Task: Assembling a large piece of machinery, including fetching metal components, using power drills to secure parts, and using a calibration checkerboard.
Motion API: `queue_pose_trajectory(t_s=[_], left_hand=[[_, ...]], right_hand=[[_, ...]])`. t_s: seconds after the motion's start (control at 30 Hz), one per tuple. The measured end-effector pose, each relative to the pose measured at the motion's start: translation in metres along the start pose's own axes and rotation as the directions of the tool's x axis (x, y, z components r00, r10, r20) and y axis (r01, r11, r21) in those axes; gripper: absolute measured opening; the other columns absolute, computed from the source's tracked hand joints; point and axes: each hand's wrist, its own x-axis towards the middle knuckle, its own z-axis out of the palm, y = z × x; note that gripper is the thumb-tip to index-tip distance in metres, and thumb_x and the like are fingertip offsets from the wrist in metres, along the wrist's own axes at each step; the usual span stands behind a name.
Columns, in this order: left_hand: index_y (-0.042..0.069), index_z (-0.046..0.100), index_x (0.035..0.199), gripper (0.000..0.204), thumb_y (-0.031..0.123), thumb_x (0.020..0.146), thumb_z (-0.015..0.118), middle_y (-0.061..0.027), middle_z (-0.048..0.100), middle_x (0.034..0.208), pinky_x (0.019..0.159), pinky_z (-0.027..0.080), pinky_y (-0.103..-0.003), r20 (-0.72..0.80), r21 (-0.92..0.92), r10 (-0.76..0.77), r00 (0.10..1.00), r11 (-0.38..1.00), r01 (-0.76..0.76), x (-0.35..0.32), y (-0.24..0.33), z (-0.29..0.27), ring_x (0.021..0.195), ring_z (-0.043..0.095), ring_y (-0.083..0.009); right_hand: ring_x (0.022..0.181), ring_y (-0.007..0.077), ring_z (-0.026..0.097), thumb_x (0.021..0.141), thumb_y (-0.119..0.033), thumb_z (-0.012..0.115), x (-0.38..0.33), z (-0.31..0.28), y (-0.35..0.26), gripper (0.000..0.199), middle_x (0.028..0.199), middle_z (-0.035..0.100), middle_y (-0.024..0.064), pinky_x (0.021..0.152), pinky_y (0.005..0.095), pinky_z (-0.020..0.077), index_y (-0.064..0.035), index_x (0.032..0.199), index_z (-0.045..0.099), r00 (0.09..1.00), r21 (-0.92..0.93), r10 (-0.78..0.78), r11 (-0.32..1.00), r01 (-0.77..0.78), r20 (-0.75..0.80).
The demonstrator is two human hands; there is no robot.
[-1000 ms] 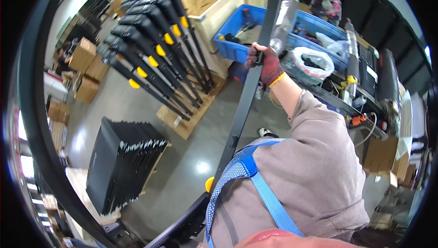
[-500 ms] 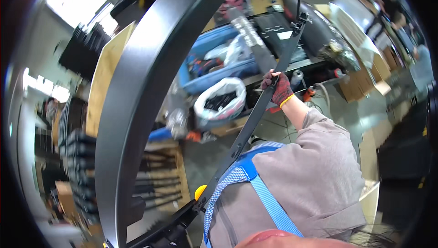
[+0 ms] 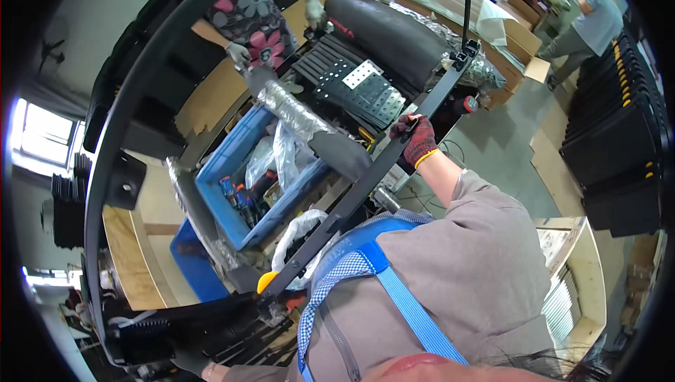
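You are holding the black frame (image 3: 357,195) aslant in front of you, above the blue bin (image 3: 215,206) and white bag (image 3: 300,229). Your right grip (image 3: 416,136) is wrapping around its straight side near the upper end, fingers bending over it. Your left grip (image 3: 188,362) is showing darkly by the frame's lower end; I cannot tell whether it is closing. A yellow disc (image 3: 266,282) is sitting nearby. Opposite, a co-worker (image 3: 253,23) is standing beside stacked plates (image 3: 362,94).

One head-worn fisheye looks down, close above the wearer's torso (image 3: 457,262).
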Motion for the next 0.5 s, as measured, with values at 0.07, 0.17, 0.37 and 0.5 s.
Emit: queue_pose_trajectory(t_s=[0.07,0.17,0.37,0.5], left_hand=[[-0.006,0.056,0.121,0.05,0.018,0.08,0.07,-0.0171,0.061,0.112,0.094,0.045,-0.038,0.025,-0.174,-0.148,0.989,0.973,0.15,0.045,-0.001,0.037,0.102,0.058,-0.0317],[-0.003,0.061,0.116,0.043,0.023,0.083,0.07,-0.0147,0.064,0.105,0.09,0.047,-0.037,0.152,-0.485,-0.421,0.894,0.756,0.439,0.106,0.018,0.099,0.095,0.061,-0.0286],[-0.005,0.062,0.11,0.041,0.023,0.082,0.07,-0.0162,0.065,0.103,0.081,0.051,-0.039,0.334,-0.5,-0.305,0.892,0.745,0.442,0.146,0.057,0.187,0.091,0.062,-0.0261],[-0.008,0.056,0.115,0.053,0.028,0.08,0.071,-0.0222,0.065,0.103,0.08,0.051,-0.042,0.604,0.214,-0.117,0.788,0.977,-0.02,0.16,0.055,0.233,0.094,0.063,-0.0325]], right_hand=[[0.054,0.0254,0.051,0.074,-0.018,0.054,0.003,0.006,0.006,0.007,0.068,0.054,0.0043,0.055,0.044,0.0454,-0.0126,0.074,0.05,0.997,0.033,-0.026,0.999,0.029,-0.07],[0.052,0.0323,0.052,0.075,-0.023,0.057,0.008,0.022,0.013,0.012,0.066,0.054,0.0087,0.05,0.0474,0.0452,-0.0114,0.076,0.054,0.98,0.092,-0.08,0.991,0.098,-0.183],[0.054,0.0302,0.054,0.08,-0.024,0.059,0.001,0.038,0.016,0.016,0.068,0.053,0.01,0.048,0.0452,0.0464,-0.0093,0.079,0.053,0.946,0.004,-0.178,0.983,0.186,-0.272],[0.055,0.0278,0.055,0.082,-0.022,0.063,0.029,0.029,0.015,0.017,0.072,0.054,0.009,0.046,0.0431,0.05,-0.0082,0.083,0.054,0.887,-0.226,-0.347,0.931,0.287,-0.305]])
